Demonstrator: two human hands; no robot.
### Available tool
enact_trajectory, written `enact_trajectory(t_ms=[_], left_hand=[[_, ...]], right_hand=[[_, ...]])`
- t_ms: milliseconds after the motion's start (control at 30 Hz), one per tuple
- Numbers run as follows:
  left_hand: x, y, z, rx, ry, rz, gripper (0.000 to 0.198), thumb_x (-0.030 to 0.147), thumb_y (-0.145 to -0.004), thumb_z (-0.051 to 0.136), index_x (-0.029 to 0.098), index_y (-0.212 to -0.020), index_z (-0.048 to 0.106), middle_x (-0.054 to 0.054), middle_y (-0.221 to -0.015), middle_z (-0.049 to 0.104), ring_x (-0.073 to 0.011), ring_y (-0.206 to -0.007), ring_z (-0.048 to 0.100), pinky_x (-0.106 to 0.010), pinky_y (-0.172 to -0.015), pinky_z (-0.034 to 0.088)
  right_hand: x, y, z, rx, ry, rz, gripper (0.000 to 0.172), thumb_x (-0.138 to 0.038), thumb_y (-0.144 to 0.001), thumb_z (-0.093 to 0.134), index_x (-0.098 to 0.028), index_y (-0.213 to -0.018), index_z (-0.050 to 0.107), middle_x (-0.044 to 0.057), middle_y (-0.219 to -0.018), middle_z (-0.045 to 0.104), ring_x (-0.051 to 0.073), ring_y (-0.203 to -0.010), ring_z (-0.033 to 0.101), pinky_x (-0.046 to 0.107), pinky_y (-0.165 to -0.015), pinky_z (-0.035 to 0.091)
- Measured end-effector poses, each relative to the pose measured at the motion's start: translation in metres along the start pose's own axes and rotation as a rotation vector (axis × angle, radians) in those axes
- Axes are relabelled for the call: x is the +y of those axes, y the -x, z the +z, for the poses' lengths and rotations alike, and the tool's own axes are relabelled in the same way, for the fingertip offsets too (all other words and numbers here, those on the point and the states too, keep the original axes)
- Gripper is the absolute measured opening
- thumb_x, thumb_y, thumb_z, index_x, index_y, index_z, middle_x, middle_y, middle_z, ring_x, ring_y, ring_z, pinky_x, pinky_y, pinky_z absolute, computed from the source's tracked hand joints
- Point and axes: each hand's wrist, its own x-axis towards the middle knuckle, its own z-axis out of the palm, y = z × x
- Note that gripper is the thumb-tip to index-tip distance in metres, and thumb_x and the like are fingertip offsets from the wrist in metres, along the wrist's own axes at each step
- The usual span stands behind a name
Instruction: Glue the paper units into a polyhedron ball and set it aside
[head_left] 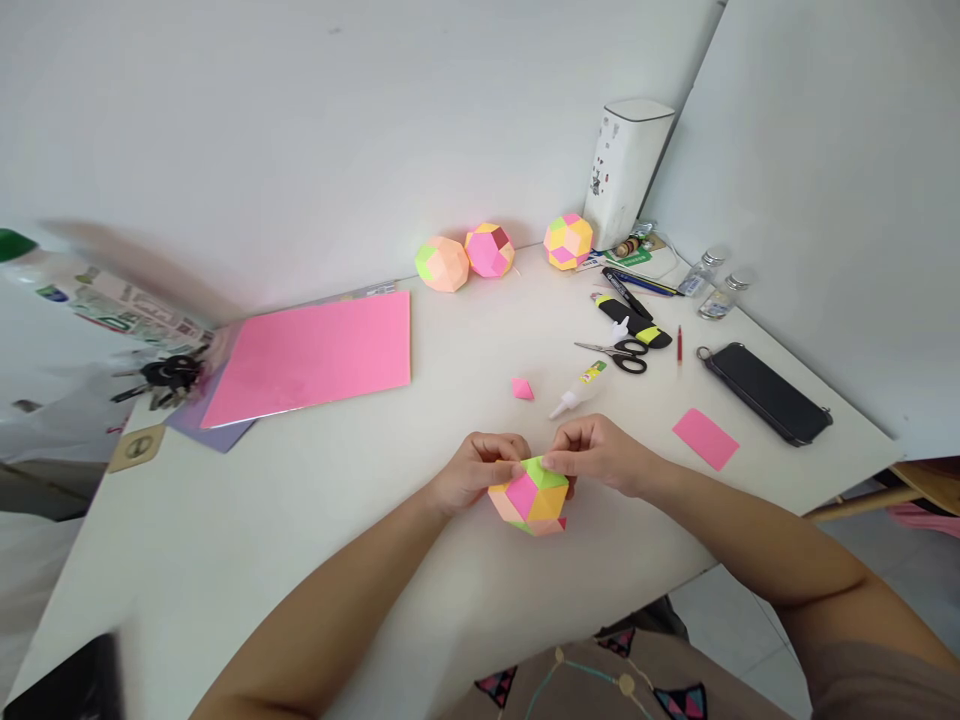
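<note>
Between my two hands is a many-sided paper ball [534, 498] with pink, green, orange and peach faces. My left hand [480, 470] grips its upper left edge, thumb in front and fingers behind. At the top right, my right hand [589, 455] pinches the green face between thumb and fingers. A small dark pink flap sticks out at the ball's lower right. Just beyond my hands lie a folded pink paper piece [523, 388] and a glue bottle [579, 390] on its side, nozzle toward my right hand. The ball's far side is hidden.
Three finished-looking paper balls [490, 250] stand by the wall. Scissors [626, 354], a box cutter [634, 322] and pens lie at the right, near a black phone [769, 392] and a pink slip [706, 438]. Pink paper sheets [315, 355] and keys [176, 372] are at the left.
</note>
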Motion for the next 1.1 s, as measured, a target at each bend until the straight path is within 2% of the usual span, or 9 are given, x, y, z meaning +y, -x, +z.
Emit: enact_trajectory(t_ms=[367, 600, 700, 767, 867, 1000, 1100], left_hand=[[-0.002, 0.0, -0.003, -0.029, 0.037, 0.012, 0.021, 0.027, -0.072, 0.069, 0.014, -0.057, 0.061, -0.001, -0.068, 0.049, -0.0116, -0.064, 0.046, -0.027, -0.058, 0.037], [-0.001, 0.0, 0.0, -0.037, -0.06, 0.008, 0.024, 0.03, -0.073, 0.069, 0.014, -0.059, 0.06, -0.001, -0.07, 0.049, -0.0113, -0.064, 0.047, -0.027, -0.06, 0.039], [-0.004, 0.001, 0.003, -0.017, -0.094, 0.044, 0.032, 0.039, -0.079, 0.061, 0.013, -0.06, 0.057, -0.002, -0.073, 0.048, -0.0109, -0.063, 0.046, -0.027, -0.059, 0.04], [-0.006, 0.001, 0.005, 0.054, -0.11, 0.145, 0.037, 0.046, -0.084, 0.051, 0.014, -0.069, 0.06, -0.004, -0.084, 0.05, -0.0129, -0.069, 0.051, -0.029, -0.064, 0.045], [-0.007, 0.0, 0.007, 0.201, -0.248, 0.362, 0.036, 0.049, -0.086, 0.045, 0.02, -0.101, 0.061, -0.009, -0.109, 0.048, -0.0207, -0.094, 0.054, -0.038, -0.085, 0.046], [-0.01, 0.003, 0.01, 0.286, -0.655, 0.581, 0.054, 0.047, -0.084, 0.051, 0.027, -0.133, 0.04, -0.013, -0.134, 0.031, -0.0297, -0.127, 0.033, -0.048, -0.1, 0.038], [-0.014, 0.005, 0.017, 0.286, -0.929, 0.632, 0.08, 0.048, -0.079, 0.058, 0.03, -0.144, 0.016, -0.016, -0.145, 0.015, -0.0338, -0.137, 0.015, -0.053, -0.102, 0.035]], right_hand=[[-0.001, -0.001, -0.002, -0.093, -0.019, 0.152, 0.029, -0.038, -0.067, 0.076, -0.012, -0.066, 0.062, 0.0, -0.064, 0.065, 0.011, -0.053, 0.062, 0.024, -0.051, 0.052], [0.003, -0.003, 0.005, -0.085, -0.13, 0.26, 0.029, -0.034, -0.059, 0.081, -0.013, -0.063, 0.061, -0.004, -0.059, 0.058, 0.009, -0.057, 0.057, 0.023, -0.057, 0.046], [0.006, -0.004, 0.009, -0.06, -0.176, 0.267, 0.028, -0.03, -0.056, 0.082, -0.013, -0.06, 0.06, -0.005, -0.058, 0.056, 0.008, -0.057, 0.054, 0.023, -0.058, 0.043], [0.007, -0.005, 0.01, -0.02, -0.206, 0.226, 0.027, -0.029, -0.055, 0.082, -0.014, -0.057, 0.059, -0.005, -0.056, 0.054, 0.008, -0.057, 0.051, 0.022, -0.057, 0.04], [0.007, -0.005, 0.007, 0.053, -0.257, 0.105, 0.026, -0.029, -0.057, 0.081, -0.014, -0.056, 0.06, -0.004, -0.057, 0.054, 0.008, -0.058, 0.05, 0.023, -0.058, 0.039], [0.006, -0.007, 0.002, 0.157, -0.294, -0.044, 0.026, -0.033, -0.061, 0.079, -0.015, -0.061, 0.061, -0.003, -0.063, 0.056, 0.009, -0.061, 0.05, 0.024, -0.059, 0.04], [0.008, -0.007, 0.003, 0.218, -0.274, -0.072, 0.03, -0.037, -0.062, 0.079, -0.016, -0.06, 0.058, -0.003, -0.062, 0.054, 0.008, -0.057, 0.046, 0.023, -0.055, 0.037]])
